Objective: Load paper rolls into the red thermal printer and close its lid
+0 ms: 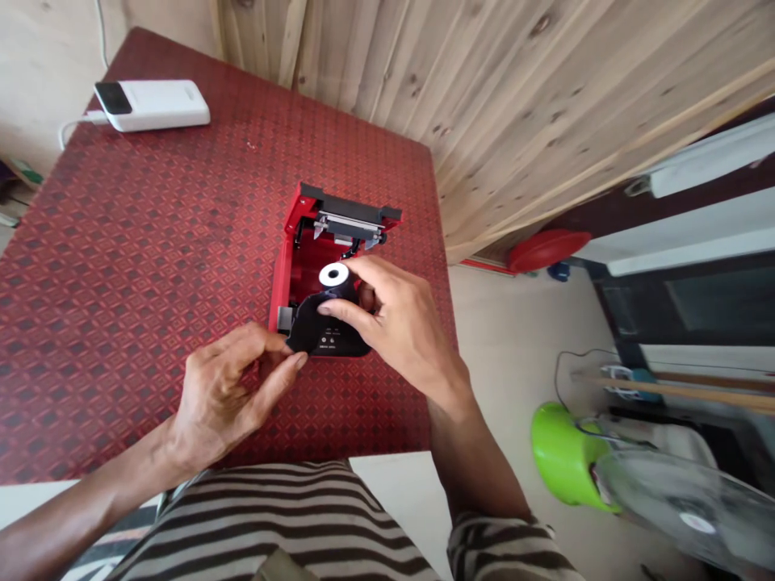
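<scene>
A small red printer (pixel 279 286) stands on the table with its hinged lid (pixel 342 206) raised. Over its open bay is a roll of paper (pixel 333 275), white at its end face with a dark core hole and black on the outside. My right hand (pixel 396 319) grips this roll between thumb and fingers. A loose black flap (pixel 308 323) hangs from the roll toward me. Its lower left corner is pinched between the thumb and index finger of my left hand (pixel 233 387). Part of the bay is hidden behind the roll and my right fingers.
A white power bank (pixel 161 105) with a cable lies at the table's far left. The red patterned table (pixel 151 242) meets a wooden plank wall (pixel 387 64) behind. On the floor to the right are a green bucket (pixel 554 456) and a clear plastic item (pixel 684 500).
</scene>
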The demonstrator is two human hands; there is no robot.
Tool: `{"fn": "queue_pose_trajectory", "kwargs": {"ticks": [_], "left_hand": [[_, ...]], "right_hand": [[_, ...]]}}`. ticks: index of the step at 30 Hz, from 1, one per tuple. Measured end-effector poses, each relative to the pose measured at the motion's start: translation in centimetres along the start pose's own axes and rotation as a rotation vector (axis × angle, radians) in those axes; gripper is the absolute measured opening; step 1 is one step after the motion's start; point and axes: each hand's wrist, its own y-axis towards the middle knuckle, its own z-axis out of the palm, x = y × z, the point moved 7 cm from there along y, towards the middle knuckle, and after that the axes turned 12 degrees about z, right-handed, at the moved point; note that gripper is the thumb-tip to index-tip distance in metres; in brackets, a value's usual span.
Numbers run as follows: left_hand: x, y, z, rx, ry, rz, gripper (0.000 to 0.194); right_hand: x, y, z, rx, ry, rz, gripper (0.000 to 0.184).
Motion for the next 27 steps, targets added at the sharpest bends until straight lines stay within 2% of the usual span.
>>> {"fn": "queue_pose_trajectory", "kwargs": {"ticks": [6, 11, 15, 19, 22, 27], "left_hand": [[-0.8, 1.0, 0.3, 0.062, 0.067, 0.062, 0.011], [0.0, 0.8, -1.1, 0.029, 0.144, 0.094, 0.008], [1.5, 0.5, -2.3, 0.011, 0.188, 0.069, 0.006], [2.9, 0.1, -2.4, 0.024, 0.179, 0.036, 0.008], [3.4, -0.2, -2.2, 0.043, 0.160, 0.036, 0.009], [4.3, -0.3, -2.5, 0.094, 0.176, -0.002, 0.009]], "right_hand": [[1.7, 1.4, 2.4, 0.136, -0.428, 0.029, 0.021], [1.3, 2.9, 4.4, 0.267, -0.580, 0.006, 0.028], [0.5, 4.1, 5.8, 0.312, -0.571, -0.032, 0.029], [-0.1, 4.5, 6.3, 0.324, -0.564, -0.024, 0.029], [0.1, 4.2, 5.5, 0.325, -0.484, -0.033, 0.025], [0.6, 2.6, 2.6, 0.332, -0.238, -0.110, 0.016]]}}
